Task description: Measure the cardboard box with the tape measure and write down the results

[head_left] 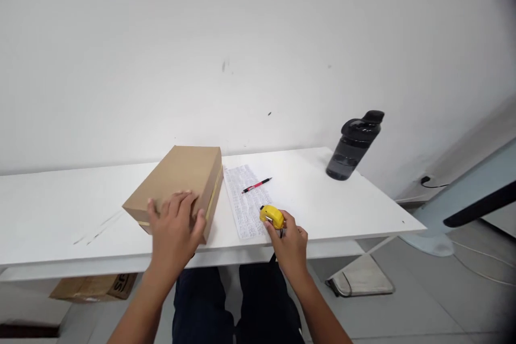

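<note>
A brown cardboard box (187,169) lies on the left half of the white table, with a yellowish strip along its side. My left hand (173,223) rests on the box's near top edge, fingers spread over the lid and thumb toward the right side. In my right hand (292,244) is a yellow tape measure (272,217), gripped between thumb and fingers above the table's front edge. No blade is seen drawn out. Just left of it lies a sheet of paper (242,209) covered in writing, and a red and black pen (257,185) lies across the sheet.
A dark water bottle (352,145) stands at the table's back right. The white table (314,188) meets the wall behind. On the floor are a cardboard carton (97,286) at left and a flat pale device (363,277) at right. A cable runs from a wall plug (425,179).
</note>
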Motion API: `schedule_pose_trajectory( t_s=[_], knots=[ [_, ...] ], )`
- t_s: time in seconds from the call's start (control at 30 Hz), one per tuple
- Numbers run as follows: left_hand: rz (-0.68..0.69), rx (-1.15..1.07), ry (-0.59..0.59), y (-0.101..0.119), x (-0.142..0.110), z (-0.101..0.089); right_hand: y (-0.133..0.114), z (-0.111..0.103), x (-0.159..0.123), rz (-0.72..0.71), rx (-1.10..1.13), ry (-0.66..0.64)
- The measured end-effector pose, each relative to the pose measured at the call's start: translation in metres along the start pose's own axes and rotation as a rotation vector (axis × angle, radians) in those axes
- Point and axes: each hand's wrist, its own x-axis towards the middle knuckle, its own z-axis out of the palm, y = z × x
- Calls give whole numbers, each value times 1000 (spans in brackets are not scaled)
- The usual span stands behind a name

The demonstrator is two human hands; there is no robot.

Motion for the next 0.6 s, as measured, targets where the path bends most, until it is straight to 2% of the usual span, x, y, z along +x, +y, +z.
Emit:
schedule_pose_trajectory(
  t_s=[0.1, 0.2, 0.27, 0.4, 0.5, 0.6],
  knots=[
    [168, -43, -68, -23, -24, -25, 7, -3, 8, -24, -59, 52],
    [204, -37, -91, -48, -43, -40, 12, -2, 8, -35, -96, 64],
    [143, -47, -83, -65, -53, -44, 12, -1, 5, -29, -98, 59],
    [-71, -162, -53, -91, -66, -44, 10, 0, 2, -4, -62, 79],
    [-186, -264, 8, -104, -68, -36, 11, -1, 4, 37, -1, 92],
    [-212, -381, 34, -113, -61, -20, 12, -2, 6, 110, 72, 111]
  ],
)
